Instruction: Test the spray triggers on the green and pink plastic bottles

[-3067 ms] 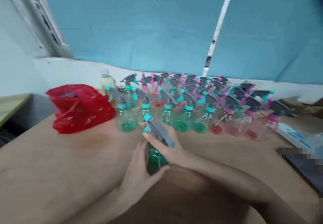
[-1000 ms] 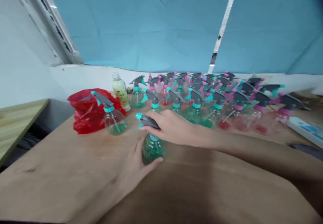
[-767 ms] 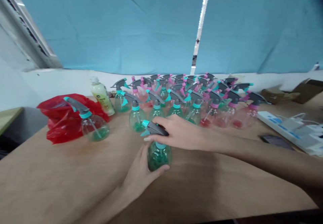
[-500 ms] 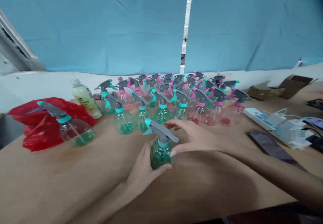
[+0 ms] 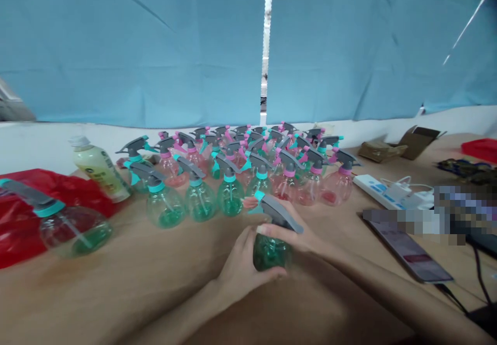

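Note:
A green spray bottle [image 5: 272,254] with a grey trigger head and turquoise nozzle stands upright between my hands. My left hand [image 5: 241,262] is wrapped round the left side of its round body, thumb across the front. Around the collar just below the spray head closes my right hand [image 5: 301,233], its thumb in front and its fingers reaching behind. The collar itself is hidden by that thumb. Just beyond stands a row of green spray bottles [image 5: 232,197], with pink spray bottles [image 5: 337,185] to the right and several more behind.
At left, another clear green spray bottle [image 5: 75,231] leans on a red plastic bag [image 5: 104,200], near a pale yellow drink bottle [image 5: 103,174]. On the right lie a phone [image 5: 411,249], a white power strip [image 5: 375,189] and an opened cardboard box [image 5: 419,143].
My right hand has closed from beside the bottle onto its collar. My left hand still grips the body. The whole view has shifted, with the background things now further left.

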Motion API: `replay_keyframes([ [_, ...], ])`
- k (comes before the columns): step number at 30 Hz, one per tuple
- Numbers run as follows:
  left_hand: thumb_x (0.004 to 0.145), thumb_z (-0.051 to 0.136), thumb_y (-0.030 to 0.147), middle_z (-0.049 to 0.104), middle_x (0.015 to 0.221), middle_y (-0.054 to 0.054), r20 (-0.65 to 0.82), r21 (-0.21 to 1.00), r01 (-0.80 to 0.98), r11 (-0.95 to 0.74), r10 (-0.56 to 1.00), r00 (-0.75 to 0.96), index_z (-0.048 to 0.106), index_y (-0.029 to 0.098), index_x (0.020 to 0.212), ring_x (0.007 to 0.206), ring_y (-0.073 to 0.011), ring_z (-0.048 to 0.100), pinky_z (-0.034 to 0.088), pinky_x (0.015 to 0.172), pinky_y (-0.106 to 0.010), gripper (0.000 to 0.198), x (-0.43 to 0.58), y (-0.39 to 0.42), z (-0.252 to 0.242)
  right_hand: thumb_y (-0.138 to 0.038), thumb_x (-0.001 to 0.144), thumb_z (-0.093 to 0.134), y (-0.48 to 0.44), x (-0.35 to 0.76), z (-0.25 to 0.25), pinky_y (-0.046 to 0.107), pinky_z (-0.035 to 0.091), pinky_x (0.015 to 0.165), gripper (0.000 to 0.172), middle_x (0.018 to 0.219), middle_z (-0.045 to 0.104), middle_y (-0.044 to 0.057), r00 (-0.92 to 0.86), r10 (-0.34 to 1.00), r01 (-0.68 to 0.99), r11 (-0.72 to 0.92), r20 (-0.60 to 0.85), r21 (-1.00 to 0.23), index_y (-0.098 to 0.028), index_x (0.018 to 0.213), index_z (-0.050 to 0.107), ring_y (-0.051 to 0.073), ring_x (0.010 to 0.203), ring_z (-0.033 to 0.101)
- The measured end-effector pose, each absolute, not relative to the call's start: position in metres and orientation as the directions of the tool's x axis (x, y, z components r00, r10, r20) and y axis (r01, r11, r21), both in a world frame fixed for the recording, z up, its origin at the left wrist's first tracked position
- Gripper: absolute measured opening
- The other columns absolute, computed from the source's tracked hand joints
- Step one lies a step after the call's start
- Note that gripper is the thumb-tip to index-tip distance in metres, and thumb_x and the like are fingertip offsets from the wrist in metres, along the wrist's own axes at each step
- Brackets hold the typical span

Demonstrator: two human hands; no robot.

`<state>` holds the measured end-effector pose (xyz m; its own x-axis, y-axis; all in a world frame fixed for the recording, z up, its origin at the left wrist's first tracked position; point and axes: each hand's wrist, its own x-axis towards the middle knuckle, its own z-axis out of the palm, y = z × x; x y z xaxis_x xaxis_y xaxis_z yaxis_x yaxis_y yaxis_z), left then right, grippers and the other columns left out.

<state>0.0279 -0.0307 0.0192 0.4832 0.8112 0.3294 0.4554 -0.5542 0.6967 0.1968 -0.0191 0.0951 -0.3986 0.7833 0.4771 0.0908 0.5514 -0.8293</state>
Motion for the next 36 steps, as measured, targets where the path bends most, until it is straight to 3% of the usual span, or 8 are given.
replay_keyframes([
  [5, 0.070, 0.074, 0.058, 0.052, 0.131, -0.018, 0.343, 0.659, 0.474, -0.584, 0.794, 0.502, 0.040, 0.018, 0.134, 0.121, -0.0380, 0.050, 0.041, 0.098, -0.058, 0.083, 0.025, -0.028, 0.021, -0.041, 0.081, 0.062, -0.019, 0.194, 0.096, 0.041, 0.051, 0.084, 0.026, 0.097, 0.069, 0.004, -0.357, 0.776, 0.070, 0.577, 0.519, -0.814, -0.024, 0.101, 0.065, 0.021, 0.086, 0.065],
  [12, 0.074, 0.068, 0.061, 0.047, 0.138, -0.020, 0.310, 0.620, 0.515, -0.592, 0.788, 0.532, 0.032, 0.017, 0.139, 0.128, -0.0372, 0.044, 0.038, 0.102, -0.058, 0.086, 0.015, -0.023, 0.020, -0.034, 0.085, 0.060, -0.010, 0.184, 0.088, 0.040, 0.049, 0.089, 0.022, 0.102, 0.068, 0.004, -0.344, 0.815, 0.060, 0.516, 0.467, -0.855, -0.024, 0.105, 0.064, 0.020, 0.090, 0.065],
  [15, 0.081, 0.064, 0.058, 0.049, 0.136, -0.018, 0.286, 0.543, 0.574, -0.613, 0.777, 0.560, 0.026, 0.021, 0.143, 0.125, -0.0357, 0.048, 0.042, 0.098, -0.056, 0.081, 0.006, -0.023, 0.018, -0.030, 0.086, 0.059, -0.003, 0.184, 0.085, 0.039, 0.050, 0.086, 0.020, 0.090, 0.066, 0.003, -0.325, 0.814, 0.077, 0.530, 0.481, -0.845, -0.023, 0.104, 0.065, 0.020, 0.089, 0.064],
  [20, 0.090, 0.055, 0.051, 0.047, 0.140, -0.018, 0.256, 0.317, 0.699, -0.641, 0.767, 0.588, 0.026, 0.019, 0.144, 0.127, -0.0339, 0.046, 0.040, 0.100, -0.055, 0.069, -0.012, -0.020, 0.007, -0.028, 0.085, 0.056, 0.007, 0.194, 0.088, 0.034, 0.050, 0.072, 0.015, 0.084, 0.065, 0.001, -0.293, 0.801, 0.118, 0.573, 0.523, -0.811, -0.023, 0.097, 0.063, 0.016, 0.068, 0.058],
  [25, 0.095, 0.046, 0.047, 0.043, 0.145, -0.018, 0.276, 0.151, 0.737, -0.659, 0.744, 0.608, 0.026, 0.013, 0.145, 0.132, -0.0303, 0.042, 0.037, 0.105, -0.050, 0.063, -0.018, -0.018, -0.002, -0.023, 0.083, 0.055, 0.014, 0.202, 0.088, 0.031, 0.046, 0.068, 0.016, 0.083, 0.065, 0.001, -0.271, 0.803, 0.213, 0.588, 0.531, -0.780, -0.023, 0.096, 0.064, 0.017, 0.075, 0.057],
  [30, 0.097, 0.042, 0.045, 0.044, 0.145, -0.016, 0.286, 0.084, 0.729, -0.679, 0.717, 0.635, 0.030, 0.011, 0.144, 0.133, -0.0281, 0.042, 0.037, 0.107, -0.047, 0.059, -0.015, -0.020, 0.002, -0.023, 0.083, 0.057, 0.016, 0.202, 0.085, 0.032, 0.046, 0.077, 0.017, 0.096, 0.066, 0.001, -0.298, 0.800, 0.137, 0.576, 0.521, -0.806, -0.023, 0.099, 0.063, 0.017, 0.082, 0.058],
  [36, 0.096, 0.044, 0.044, 0.047, 0.143, -0.014, 0.306, 0.078, 0.725, -0.684, 0.709, 0.636, 0.032, 0.013, 0.143, 0.131, -0.0280, 0.044, 0.039, 0.106, -0.047, 0.058, -0.015, -0.019, 0.001, -0.037, 0.088, 0.057, 0.014, 0.200, 0.083, 0.030, 0.045, 0.070, 0.014, 0.075, 0.057, -0.002, -0.276, 0.814, 0.127, 0.557, 0.510, -0.820, -0.024, 0.090, 0.061, 0.013, 0.068, 0.053],
])
